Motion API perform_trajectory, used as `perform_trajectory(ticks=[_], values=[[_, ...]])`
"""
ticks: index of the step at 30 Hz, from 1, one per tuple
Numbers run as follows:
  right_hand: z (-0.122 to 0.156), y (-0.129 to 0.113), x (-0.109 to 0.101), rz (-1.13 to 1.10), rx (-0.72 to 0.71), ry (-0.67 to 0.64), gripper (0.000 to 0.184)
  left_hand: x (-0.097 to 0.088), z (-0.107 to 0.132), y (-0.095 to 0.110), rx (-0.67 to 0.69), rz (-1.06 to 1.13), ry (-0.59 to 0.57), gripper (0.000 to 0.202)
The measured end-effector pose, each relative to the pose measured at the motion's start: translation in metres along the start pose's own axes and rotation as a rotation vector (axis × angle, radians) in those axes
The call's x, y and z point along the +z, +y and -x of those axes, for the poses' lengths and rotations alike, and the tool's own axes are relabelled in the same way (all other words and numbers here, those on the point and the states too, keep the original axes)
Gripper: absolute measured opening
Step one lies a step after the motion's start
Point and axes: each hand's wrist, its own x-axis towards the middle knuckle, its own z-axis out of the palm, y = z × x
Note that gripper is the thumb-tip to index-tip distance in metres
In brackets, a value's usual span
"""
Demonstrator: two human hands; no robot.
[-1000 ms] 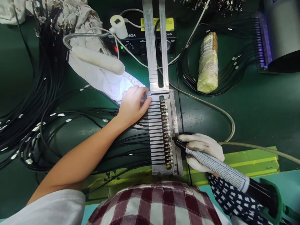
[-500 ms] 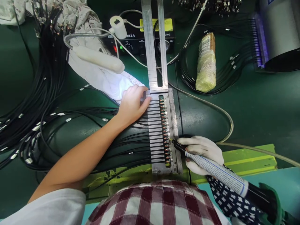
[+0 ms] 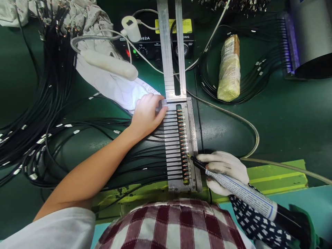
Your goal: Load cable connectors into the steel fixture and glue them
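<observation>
Right of wire jig (image 3: 191, 145), right hand (image 3: 228, 167) grips dispensing syringe (image 3: 241, 195) (likely light; hold near nozzle (image 3: 199, 163)); left hand (image 3: 145, 114) half-closed on jig's edge.

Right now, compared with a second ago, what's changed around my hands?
Your right hand has moved the dispensing syringe slightly toward you along the row of wire terminals. Nothing was picked up or released; your left hand stays at the slotted metal fixture.

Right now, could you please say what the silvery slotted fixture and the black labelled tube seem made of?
Silvery slotted fixture: probably bare metal, fairly dull, judging by its greyish sheen. Black labelled tube: possibly smooth plastic, given the faint gloss; I can't be sure.
</observation>
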Motion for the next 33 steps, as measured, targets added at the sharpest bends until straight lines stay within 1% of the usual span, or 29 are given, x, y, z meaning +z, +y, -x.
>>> perform_trajectory(ticks=[7,14,27,33], values=[[0.0019,0.0007,0.0008,-0.010,-0.007,0.021,0.010,-0.0006,-0.0003,0.0007,-0.004,0.002,0.002,0.027],[0.0024,0.0016,0.0010,0.007,0.005,0.013,0.012,-0.0007,-0.0001,0.0005,0.001,-0.013,0.000,0.028],[-0.0023,0.0001,0.0004,0.002,0.018,0.015,0.009,-0.0014,-0.0004,0.0014,-0.021,0.019,-0.011,0.025],[-0.0004,0.0014,0.0019,-0.002,0.033,0.036,0.011,-0.0010,-0.0006,0.0014,-0.029,0.014,-0.006,0.025]])
